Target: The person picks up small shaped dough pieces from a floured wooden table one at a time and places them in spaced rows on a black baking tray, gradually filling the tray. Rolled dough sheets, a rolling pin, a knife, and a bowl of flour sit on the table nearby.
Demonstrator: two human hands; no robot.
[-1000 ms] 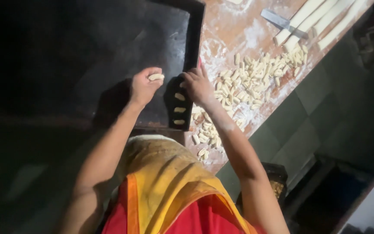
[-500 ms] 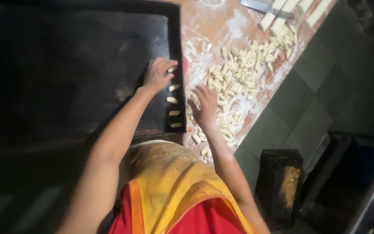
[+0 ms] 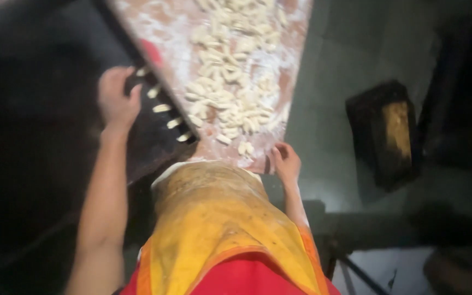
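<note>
While the view is pretty blurry, you can make out the left hand (image 3: 117, 99) lying palm down on the dark baking tray (image 3: 55, 109), right by the tray's right rim. Its grip looks loose, fingers curled a bit, and I can't tell if there's a piece of dough under it. Just beside that hand, a short row of shaped dough pieces (image 3: 162, 108) runs along the tray's right edge, four or five of them, spaced apart and lying crosswise.

Over on the floured tabletop (image 3: 293, 33) sits a big loose pile of cut dough pieces (image 3: 230, 82), spread from the far end down toward the near edge. A couple of strays (image 3: 245, 148) lie close to that near edge.

The right hand (image 3: 286, 162) is at the tabletop's near edge, fingers curled against it, near those strays. Whether its grip is pinching anything, I honestly can't tell.

A yellow apron (image 3: 219, 218) over red cloth fills the bottom. Off to the right, on the dark floor, stands a dark box (image 3: 381, 134) with something yellowish inside.
</note>
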